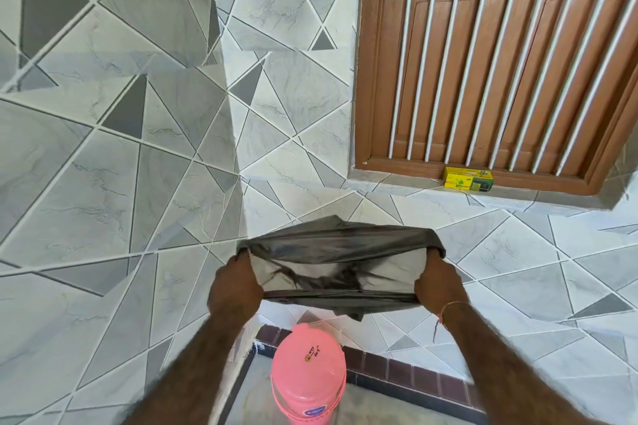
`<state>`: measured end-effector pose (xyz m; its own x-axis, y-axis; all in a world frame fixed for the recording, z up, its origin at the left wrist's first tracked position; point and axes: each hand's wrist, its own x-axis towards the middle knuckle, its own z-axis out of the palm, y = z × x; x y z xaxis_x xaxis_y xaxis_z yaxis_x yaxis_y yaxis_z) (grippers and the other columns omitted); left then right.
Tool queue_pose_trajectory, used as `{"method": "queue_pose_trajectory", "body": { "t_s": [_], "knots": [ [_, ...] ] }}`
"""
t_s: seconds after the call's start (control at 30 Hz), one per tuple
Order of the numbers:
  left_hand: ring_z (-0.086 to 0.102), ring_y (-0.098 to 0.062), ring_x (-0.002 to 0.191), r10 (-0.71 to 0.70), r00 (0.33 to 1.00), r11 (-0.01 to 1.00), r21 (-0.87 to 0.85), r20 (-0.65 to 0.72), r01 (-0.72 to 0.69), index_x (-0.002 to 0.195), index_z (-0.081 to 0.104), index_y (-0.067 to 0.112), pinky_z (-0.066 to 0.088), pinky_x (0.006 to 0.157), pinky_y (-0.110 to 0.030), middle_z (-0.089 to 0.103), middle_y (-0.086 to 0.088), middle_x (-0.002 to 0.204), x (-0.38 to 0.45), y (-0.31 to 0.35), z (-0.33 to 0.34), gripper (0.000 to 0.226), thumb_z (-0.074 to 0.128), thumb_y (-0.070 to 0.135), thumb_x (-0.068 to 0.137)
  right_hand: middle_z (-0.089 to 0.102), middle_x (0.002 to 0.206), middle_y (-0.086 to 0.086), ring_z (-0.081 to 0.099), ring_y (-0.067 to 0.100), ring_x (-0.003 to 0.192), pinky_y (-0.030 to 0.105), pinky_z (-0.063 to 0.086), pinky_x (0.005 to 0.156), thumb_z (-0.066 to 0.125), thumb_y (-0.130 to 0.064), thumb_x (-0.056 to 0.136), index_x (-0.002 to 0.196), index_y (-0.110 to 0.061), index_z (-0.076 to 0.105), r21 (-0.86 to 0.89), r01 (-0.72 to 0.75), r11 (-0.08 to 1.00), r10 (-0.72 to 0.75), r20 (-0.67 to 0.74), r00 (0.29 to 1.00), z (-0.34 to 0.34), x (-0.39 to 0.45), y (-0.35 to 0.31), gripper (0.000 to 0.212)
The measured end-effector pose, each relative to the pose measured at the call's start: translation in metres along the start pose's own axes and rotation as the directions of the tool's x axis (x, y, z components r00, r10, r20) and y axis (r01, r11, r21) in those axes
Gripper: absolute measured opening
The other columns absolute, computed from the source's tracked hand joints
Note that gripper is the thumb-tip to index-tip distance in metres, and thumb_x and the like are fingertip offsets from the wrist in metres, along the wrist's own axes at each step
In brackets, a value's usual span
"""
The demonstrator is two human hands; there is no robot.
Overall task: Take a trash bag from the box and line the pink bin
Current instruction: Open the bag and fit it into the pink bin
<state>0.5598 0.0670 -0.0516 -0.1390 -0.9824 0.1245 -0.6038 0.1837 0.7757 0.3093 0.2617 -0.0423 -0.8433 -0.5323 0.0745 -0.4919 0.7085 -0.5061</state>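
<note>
A dark grey trash bag is stretched wide open between my two hands, its mouth facing me. My left hand grips the bag's left edge and my right hand grips its right edge. The pink bin stands on the floor directly below the bag, in the corner by the wall. The yellow and green trash bag box lies on the window sill at the upper right, well apart from my hands.
A wooden window with white bars fills the upper right. Grey tiled walls meet in a corner behind the bin. A dark brick-pattern skirting runs along the floor edge to the right of the bin.
</note>
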Motion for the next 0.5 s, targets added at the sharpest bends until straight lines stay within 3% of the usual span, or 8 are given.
{"method": "queue_pose_trajectory", "body": {
  "t_s": [0.13, 0.2, 0.23, 0.27, 0.33, 0.4, 0.43, 0.5],
  "knots": [
    [0.066, -0.037, 0.093, -0.24, 0.97, 0.816, -0.534, 0.03, 0.219, 0.105, 0.062, 0.017, 0.056, 0.087, -0.046, 0.069, -0.015, 0.104, 0.004, -0.009, 0.001, 0.038, 0.056, -0.004, 0.073, 0.064, 0.116, 0.021, 0.062, 0.041, 0.107, 0.042, 0.052, 0.09, 0.051, -0.006, 0.077, 0.132, -0.009, 0.04, -0.051, 0.022, 0.998, -0.02, 0.026, 0.999, 0.011, -0.007, 0.004, 0.056],
    [0.064, -0.031, 0.085, -0.361, 0.924, 0.523, -0.792, 0.13, 0.316, 0.103, 0.063, 0.018, 0.055, 0.085, -0.044, 0.068, -0.012, 0.101, -0.001, -0.001, -0.002, 0.035, 0.052, -0.007, 0.081, 0.063, 0.118, 0.022, 0.061, 0.041, 0.108, 0.043, 0.051, 0.091, 0.049, -0.006, 0.078, 0.133, -0.009, 0.039, -0.029, 0.028, 0.999, -0.027, 0.029, 0.999, 0.017, -0.009, 0.005, 0.056],
    [0.062, -0.03, 0.085, -0.407, 0.899, 0.434, -0.833, 0.16, 0.344, 0.106, 0.064, 0.014, 0.054, 0.085, -0.041, 0.066, -0.012, 0.101, -0.002, 0.004, -0.003, 0.033, 0.05, -0.007, 0.085, 0.062, 0.119, 0.024, 0.06, 0.042, 0.109, 0.043, 0.051, 0.091, 0.049, -0.007, 0.08, 0.135, -0.009, 0.037, -0.004, 0.021, 1.0, -0.021, 0.029, 0.999, 0.02, -0.008, 0.005, 0.056],
    [0.06, -0.03, 0.086, -0.425, 0.894, 0.445, -0.828, 0.138, 0.34, 0.105, 0.064, 0.01, 0.052, 0.082, -0.037, 0.065, -0.013, 0.1, -0.001, 0.008, -0.005, 0.027, 0.05, -0.005, 0.087, 0.061, 0.119, 0.026, 0.059, 0.044, 0.11, 0.043, 0.05, 0.091, 0.051, -0.009, 0.083, 0.136, -0.008, 0.035, 0.034, 0.006, 0.999, -0.007, 0.031, 0.999, 0.022, -0.007, 0.004, 0.055],
    [0.059, -0.033, 0.083, -0.344, 0.939, 0.641, -0.732, -0.006, 0.23, 0.088, 0.064, 0.007, 0.047, 0.075, -0.039, 0.063, -0.012, 0.089, -0.003, 0.01, -0.007, 0.014, 0.05, 0.005, 0.084, 0.061, 0.119, 0.029, 0.057, 0.046, 0.111, 0.044, 0.048, 0.091, 0.058, -0.016, 0.088, 0.134, -0.006, 0.037, 0.159, -0.036, 0.987, 0.032, 0.025, 0.999, 0.023, -0.002, 0.003, 0.052],
    [0.055, -0.035, 0.075, -0.029, 0.996, 0.907, -0.422, -0.085, -0.01, 0.073, 0.061, 0.006, 0.046, 0.071, -0.041, 0.06, -0.009, 0.074, -0.006, 0.006, -0.01, 0.016, 0.047, 0.012, 0.078, 0.061, 0.118, 0.031, 0.057, 0.047, 0.11, 0.044, 0.049, 0.091, 0.057, -0.018, 0.09, 0.125, -0.004, 0.047, 0.303, -0.088, 0.949, 0.087, 0.016, 0.996, 0.022, 0.004, 0.003, 0.039],
    [0.054, -0.034, 0.074, 0.148, 0.989, 0.972, -0.179, -0.025, -0.15, 0.075, 0.063, 0.006, 0.044, 0.07, -0.039, 0.06, -0.007, 0.074, -0.005, 0.002, -0.01, 0.015, 0.049, 0.01, 0.08, 0.062, 0.118, 0.03, 0.058, 0.045, 0.109, 0.045, 0.049, 0.092, 0.055, -0.015, 0.09, 0.121, -0.004, 0.051, 0.332, -0.091, 0.939, 0.094, 0.008, 0.996, 0.021, 0.008, 0.005, 0.034],
    [0.062, -0.03, 0.086, 0.395, 0.897, 0.864, 0.25, 0.2, -0.437, 0.091, 0.069, 0.006, 0.047, 0.078, -0.033, 0.065, -0.009, 0.09, -0.001, -0.004, -0.011, 0.016, 0.055, 0.006, 0.085, 0.064, 0.119, 0.025, 0.059, 0.042, 0.109, 0.042, 0.048, 0.095, 0.052, -0.007, 0.086, 0.116, -0.006, 0.059, 0.285, -0.06, 0.957, 0.063, -0.002, 0.998, 0.018, 0.014, 0.01, 0.031]
  ]
}}
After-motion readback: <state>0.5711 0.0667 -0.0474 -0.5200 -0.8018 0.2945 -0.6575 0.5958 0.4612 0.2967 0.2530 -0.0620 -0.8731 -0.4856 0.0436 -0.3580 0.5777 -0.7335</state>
